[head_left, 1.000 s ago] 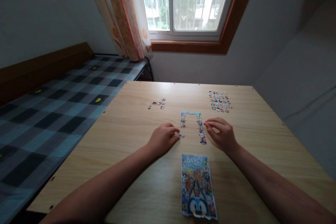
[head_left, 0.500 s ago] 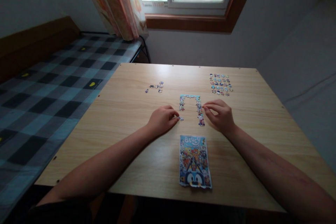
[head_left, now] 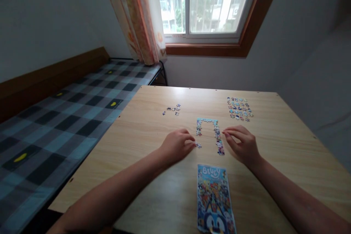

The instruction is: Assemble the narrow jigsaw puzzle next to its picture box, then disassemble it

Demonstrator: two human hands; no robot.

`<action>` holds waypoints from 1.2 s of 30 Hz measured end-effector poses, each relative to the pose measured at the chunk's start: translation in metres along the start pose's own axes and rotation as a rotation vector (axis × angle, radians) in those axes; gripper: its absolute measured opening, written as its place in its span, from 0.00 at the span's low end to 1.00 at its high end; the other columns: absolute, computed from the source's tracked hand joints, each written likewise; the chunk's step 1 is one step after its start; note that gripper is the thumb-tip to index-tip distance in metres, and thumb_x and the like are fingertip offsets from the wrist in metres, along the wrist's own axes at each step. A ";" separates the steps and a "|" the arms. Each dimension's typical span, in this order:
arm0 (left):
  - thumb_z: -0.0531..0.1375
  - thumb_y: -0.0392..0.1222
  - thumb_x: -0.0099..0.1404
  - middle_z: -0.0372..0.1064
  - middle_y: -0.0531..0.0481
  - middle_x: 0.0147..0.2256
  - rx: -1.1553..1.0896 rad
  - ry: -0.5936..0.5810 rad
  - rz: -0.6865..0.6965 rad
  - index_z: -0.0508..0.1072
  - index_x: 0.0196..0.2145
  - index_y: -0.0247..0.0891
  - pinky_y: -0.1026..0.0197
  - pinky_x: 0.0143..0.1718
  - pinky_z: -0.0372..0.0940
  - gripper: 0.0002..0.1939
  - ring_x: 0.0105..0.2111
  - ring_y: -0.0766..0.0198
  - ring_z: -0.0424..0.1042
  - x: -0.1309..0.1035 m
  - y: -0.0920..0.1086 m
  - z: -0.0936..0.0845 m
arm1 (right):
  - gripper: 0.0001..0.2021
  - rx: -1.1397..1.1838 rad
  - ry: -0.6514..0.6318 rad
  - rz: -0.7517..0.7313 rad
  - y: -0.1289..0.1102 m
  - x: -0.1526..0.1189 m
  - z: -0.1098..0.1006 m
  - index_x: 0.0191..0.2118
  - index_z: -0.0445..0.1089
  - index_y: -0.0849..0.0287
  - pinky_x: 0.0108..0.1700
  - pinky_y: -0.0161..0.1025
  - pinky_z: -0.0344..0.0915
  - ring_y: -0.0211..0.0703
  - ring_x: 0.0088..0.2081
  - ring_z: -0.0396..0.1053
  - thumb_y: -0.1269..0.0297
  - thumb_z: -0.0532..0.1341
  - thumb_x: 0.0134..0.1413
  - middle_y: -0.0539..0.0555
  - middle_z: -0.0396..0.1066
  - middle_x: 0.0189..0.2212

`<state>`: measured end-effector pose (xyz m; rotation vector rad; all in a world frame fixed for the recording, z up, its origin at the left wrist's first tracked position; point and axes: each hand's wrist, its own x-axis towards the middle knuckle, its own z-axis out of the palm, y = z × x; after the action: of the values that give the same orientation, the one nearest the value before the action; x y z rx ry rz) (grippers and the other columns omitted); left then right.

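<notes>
My left hand rests low over the table with thumb and forefinger pinched at the edge of a small jigsaw piece. That piece lies just below the short left side of a partly joined puzzle border, with a gap between them. The border has a top row, a short left side and a longer right side. Beside the right side, my right hand has its fingertips drawn together; anything between them is too small to make out. A picture sheet marked "Bluey" lies nearer to me, below the border.
Loose puzzle pieces lie in rows at the table's far right. A smaller scatter of pieces lies at the far left. Left of the wooden table stands a bed with a checked cover. A window is beyond.
The camera has tilted up, so everything sits lower in view and more of the window shows. Both hands keep about the same places by the puzzle.
</notes>
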<state>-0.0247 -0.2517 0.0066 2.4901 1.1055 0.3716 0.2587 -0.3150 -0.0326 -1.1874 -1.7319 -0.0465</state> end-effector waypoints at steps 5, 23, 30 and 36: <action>0.61 0.46 0.68 0.78 0.49 0.39 0.223 0.022 -0.150 0.83 0.37 0.44 0.62 0.36 0.64 0.10 0.36 0.62 0.74 0.032 -0.037 -0.043 | 0.06 0.004 0.008 -0.009 -0.002 0.002 0.001 0.35 0.78 0.56 0.39 0.44 0.72 0.45 0.36 0.75 0.70 0.63 0.61 0.55 0.78 0.33; 0.62 0.40 0.64 0.77 0.43 0.42 0.408 0.016 -0.285 0.84 0.40 0.42 0.60 0.39 0.64 0.11 0.42 0.55 0.74 0.118 -0.085 -0.048 | 0.07 0.059 -0.003 0.017 -0.002 0.006 0.001 0.36 0.77 0.56 0.36 0.43 0.73 0.45 0.35 0.74 0.73 0.63 0.60 0.55 0.77 0.33; 0.67 0.40 0.59 0.79 0.46 0.33 0.108 -0.076 -0.307 0.81 0.32 0.39 0.61 0.35 0.63 0.03 0.33 0.60 0.73 0.129 -0.076 -0.073 | 0.07 0.061 0.001 0.030 -0.004 0.008 0.000 0.35 0.78 0.56 0.37 0.44 0.73 0.46 0.35 0.75 0.71 0.62 0.61 0.56 0.78 0.32; 0.65 0.42 0.62 0.78 0.48 0.30 -0.492 -0.114 -0.168 0.80 0.38 0.36 0.63 0.30 0.65 0.08 0.27 0.66 0.71 0.082 -0.035 -0.048 | 0.05 0.008 -0.017 -0.046 -0.001 0.009 -0.003 0.36 0.77 0.55 0.39 0.46 0.71 0.46 0.35 0.74 0.71 0.64 0.59 0.55 0.79 0.34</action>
<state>-0.0126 -0.1564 0.0405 1.9503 1.0225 0.3919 0.2597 -0.3108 -0.0244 -1.1448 -1.7727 -0.0575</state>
